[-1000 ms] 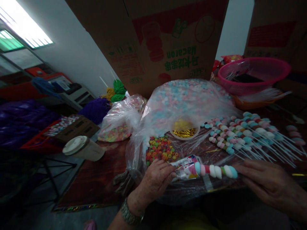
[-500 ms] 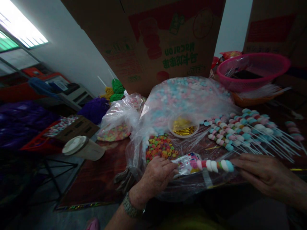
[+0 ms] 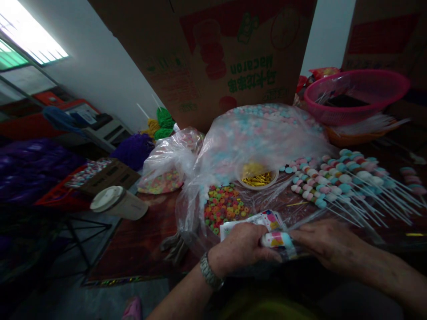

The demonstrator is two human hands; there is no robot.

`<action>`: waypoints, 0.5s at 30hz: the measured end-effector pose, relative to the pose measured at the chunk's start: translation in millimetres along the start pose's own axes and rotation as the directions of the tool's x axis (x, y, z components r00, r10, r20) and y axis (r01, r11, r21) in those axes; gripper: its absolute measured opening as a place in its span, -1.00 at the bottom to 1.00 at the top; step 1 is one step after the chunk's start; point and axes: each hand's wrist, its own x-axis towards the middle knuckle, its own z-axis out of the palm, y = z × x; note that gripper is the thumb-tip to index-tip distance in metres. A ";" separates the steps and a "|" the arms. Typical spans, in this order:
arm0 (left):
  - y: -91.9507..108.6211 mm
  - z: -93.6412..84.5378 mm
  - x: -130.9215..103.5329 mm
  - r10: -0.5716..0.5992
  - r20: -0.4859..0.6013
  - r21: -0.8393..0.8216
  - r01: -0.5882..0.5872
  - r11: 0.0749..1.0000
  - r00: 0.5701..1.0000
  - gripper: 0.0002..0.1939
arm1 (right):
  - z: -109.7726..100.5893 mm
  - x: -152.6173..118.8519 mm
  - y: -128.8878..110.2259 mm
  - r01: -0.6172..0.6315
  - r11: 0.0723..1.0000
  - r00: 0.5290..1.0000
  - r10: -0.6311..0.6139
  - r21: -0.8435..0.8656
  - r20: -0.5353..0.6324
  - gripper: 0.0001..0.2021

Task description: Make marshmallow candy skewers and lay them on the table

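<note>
Between my hands lies a marshmallow skewer (image 3: 286, 239), mostly inside a printed plastic wrapper (image 3: 276, 239), with its pale blue end showing at the right. My left hand (image 3: 245, 246), a metal watch at its wrist, is closed around the wrapped marshmallows. At the blue end, my right hand (image 3: 325, 244) has its fingers pressed together on the skewer's stick end; the stick itself is hidden by the fingers. Beneath and behind my left hand are more flat printed wrappers (image 3: 228, 226). Loose colourful ring candies (image 3: 223, 204) lie just beyond them.
Finished-looking marshmallow skewers (image 3: 343, 182) are piled at the right. A tub of gold twist ties (image 3: 258, 178) stands before a large bag of marshmallows (image 3: 263, 133). A lidded cup (image 3: 120, 203) leans at left; a pink basket (image 3: 356, 95) sits back right. Cardboard box (image 3: 213, 58) behind.
The skewer has slid left into the wrapper, covering most of its marshmallows. My left hand has moved right and closed around it; my right hand has come left with the stick end.
</note>
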 end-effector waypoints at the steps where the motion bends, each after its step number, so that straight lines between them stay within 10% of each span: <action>1: 2.0 2.3 2.7 0.007 0.017 -0.066 -0.006 0.998 1.000 -0.51 | 0.6 5.4 -4.1 0.017 0.999 0.998 -0.015 -0.036 0.056 -0.79; 7: -0.1 -0.7 -0.6 -0.075 0.019 -0.370 0.077 0.926 0.997 -0.59 | -20.0 14.7 -4.4 0.090 0.992 0.995 -0.094 -0.087 -0.041 -0.83; 15: 8.0 18.3 3.6 0.028 -0.019 -0.203 -0.031 0.979 0.999 -0.82 | 9.5 20.2 -22.5 0.096 0.992 0.993 -0.090 0.083 -0.080 -0.77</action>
